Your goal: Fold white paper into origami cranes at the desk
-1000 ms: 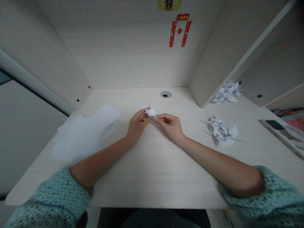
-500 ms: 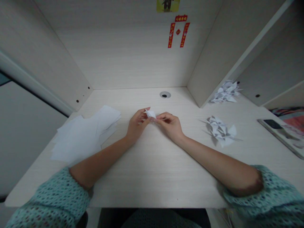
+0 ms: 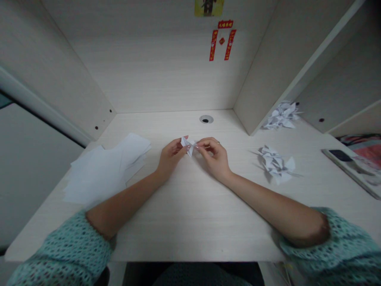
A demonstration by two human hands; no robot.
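Note:
A small folded piece of white paper (image 3: 185, 142) is pinched between my two hands over the middle of the desk. My left hand (image 3: 172, 157) grips its left part between thumb and fingers. On the other side, my right hand (image 3: 214, 156) pinches a narrow end of the paper with thumb and forefinger; a ring shows on one finger. Parts of the paper are hidden by my fingertips. Off to the right lies a cluster of folded white paper pieces (image 3: 276, 163), some with thin pointed ends.
Loose white paper sheets (image 3: 98, 171) lie stacked on the left of the desk (image 3: 178, 222). A second pile of folded paper (image 3: 282, 116) sits beside the upright panel (image 3: 268, 67). A phone (image 3: 351, 171) rests at the far right. A round cable hole (image 3: 206, 119) is near the back wall.
The folded paper has turned and spread, with a point now showing downward between my hands. My right hand has lifted and tilted slightly, bringing its ring into view.

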